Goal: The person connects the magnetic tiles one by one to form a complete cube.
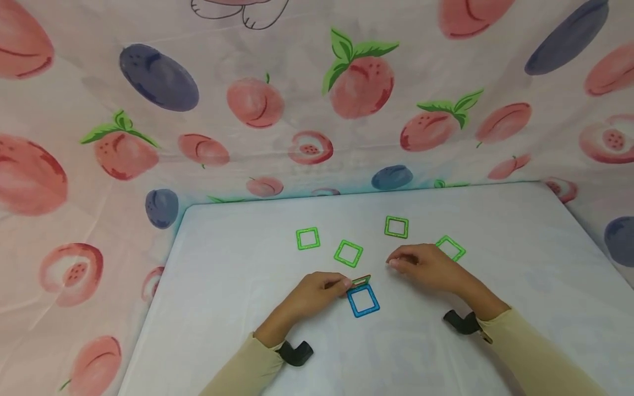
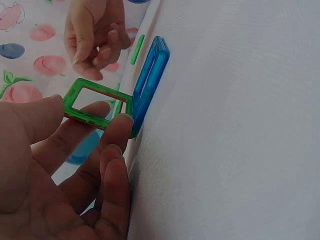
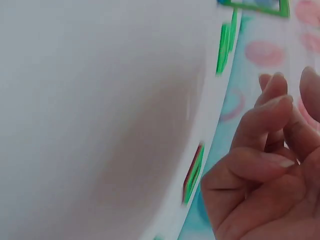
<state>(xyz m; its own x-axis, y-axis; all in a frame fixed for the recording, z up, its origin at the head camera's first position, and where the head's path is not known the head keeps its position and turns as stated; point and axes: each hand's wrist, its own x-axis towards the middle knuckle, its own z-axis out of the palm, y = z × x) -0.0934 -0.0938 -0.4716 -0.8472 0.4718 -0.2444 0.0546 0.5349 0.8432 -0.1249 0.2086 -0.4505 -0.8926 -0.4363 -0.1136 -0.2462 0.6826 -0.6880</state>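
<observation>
My left hand (image 1: 317, 295) pinches a green square magnetic tile (image 2: 103, 89) between thumb and fingers. That tile stands tilted up from the table, its lower edge meeting the far edge of a blue square magnetic tile (image 1: 369, 313). The blue one lies flat, its open centre showing the white surface. To the right, my right hand (image 1: 430, 267) hovers over the table with loosely curled fingers and holds nothing. Just behind it lies a green square tile (image 1: 458, 245), partly hidden by the hand.
Several more green square frames lie flat farther back, among them a left one (image 1: 298, 240), a middle one (image 1: 339, 249) and a right one (image 1: 397, 218). The white table (image 1: 223, 264) ends at a fruit-print cloth (image 1: 277, 44) hanging behind and beside it.
</observation>
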